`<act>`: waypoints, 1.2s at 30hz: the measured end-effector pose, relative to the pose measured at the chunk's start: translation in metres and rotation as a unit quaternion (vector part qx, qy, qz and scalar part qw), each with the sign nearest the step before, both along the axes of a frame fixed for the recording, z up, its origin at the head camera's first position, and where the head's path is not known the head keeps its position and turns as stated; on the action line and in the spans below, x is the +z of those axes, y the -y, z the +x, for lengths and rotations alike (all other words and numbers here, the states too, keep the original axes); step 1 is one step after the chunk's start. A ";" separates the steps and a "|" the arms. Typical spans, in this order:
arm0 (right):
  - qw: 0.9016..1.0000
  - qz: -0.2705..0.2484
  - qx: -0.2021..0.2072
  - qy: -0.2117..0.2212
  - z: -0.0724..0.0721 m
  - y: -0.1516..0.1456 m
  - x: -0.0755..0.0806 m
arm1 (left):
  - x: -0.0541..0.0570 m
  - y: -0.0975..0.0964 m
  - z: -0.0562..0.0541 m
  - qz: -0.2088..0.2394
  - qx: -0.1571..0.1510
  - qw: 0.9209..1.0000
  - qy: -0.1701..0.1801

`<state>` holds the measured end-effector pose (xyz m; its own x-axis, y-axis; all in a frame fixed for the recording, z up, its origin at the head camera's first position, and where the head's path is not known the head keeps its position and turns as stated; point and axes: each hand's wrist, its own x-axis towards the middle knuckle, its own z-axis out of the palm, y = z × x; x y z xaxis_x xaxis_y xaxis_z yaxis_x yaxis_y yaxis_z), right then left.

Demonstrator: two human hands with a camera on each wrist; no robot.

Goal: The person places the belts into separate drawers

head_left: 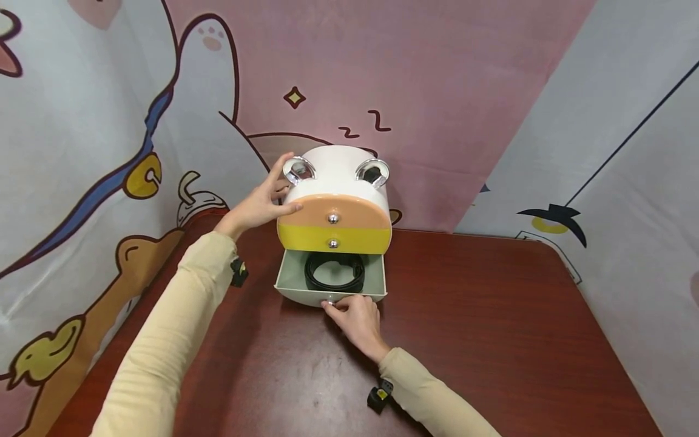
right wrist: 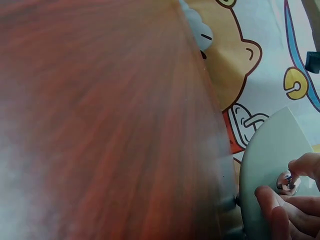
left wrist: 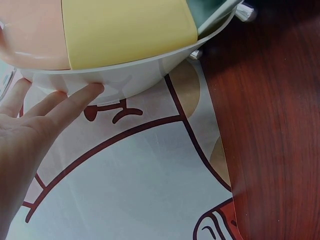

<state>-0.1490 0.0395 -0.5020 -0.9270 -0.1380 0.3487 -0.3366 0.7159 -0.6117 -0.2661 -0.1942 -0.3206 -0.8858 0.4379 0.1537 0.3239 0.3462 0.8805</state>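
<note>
A small white drawer cabinet (head_left: pixel 340 170) with two shiny round eyes stands on the table. Its upper orange drawer (head_left: pixel 306 211) and yellow drawer (head_left: pixel 360 240) are closed, while the pale green bottom drawer (head_left: pixel 289 273) is pulled out. Inside that drawer lies a coiled black belt (head_left: pixel 357 280). My left hand (head_left: pixel 263 201) rests against the cabinet's left side, thumb at the front edge; straight fingers (left wrist: pixel 75 106) touch the white side wall in the left wrist view. My right hand (head_left: pixel 356 318) pinches the bottom drawer's silver knob (right wrist: pixel 287 183) between thumb and fingers.
The cabinet is on a dark red wooden table (head_left: pixel 480 328), close to its back edge. Printed cartoon cloth (head_left: pixel 415 91) hangs behind and along both sides. Each wrist wears a small black device, such as the right wrist camera (head_left: pixel 379 396).
</note>
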 end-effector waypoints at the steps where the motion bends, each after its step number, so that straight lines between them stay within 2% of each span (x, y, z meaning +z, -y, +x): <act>1: 1.000 -0.003 -0.001 -0.002 -0.001 0.000 -0.001 | -0.002 0.001 -0.002 0.001 0.000 1.000 0.001; 7: 1.000 -0.023 -0.013 0.012 -0.005 0.002 -0.001 | -0.013 0.004 -0.013 0.003 0.007 1.000 -0.002; 17: 0.998 -0.035 -0.032 0.033 -0.009 0.003 0.001 | -0.014 0.004 -0.012 0.001 0.009 1.000 -0.010; 24: 0.997 -0.042 -0.042 0.043 -0.017 0.007 0.003 | -0.013 0.004 -0.011 -0.011 0.020 1.000 -0.012; 36: 0.996 -0.051 -0.058 0.045 -0.031 0.008 0.003 | -0.013 0.004 -0.012 -0.008 0.015 1.000 -0.006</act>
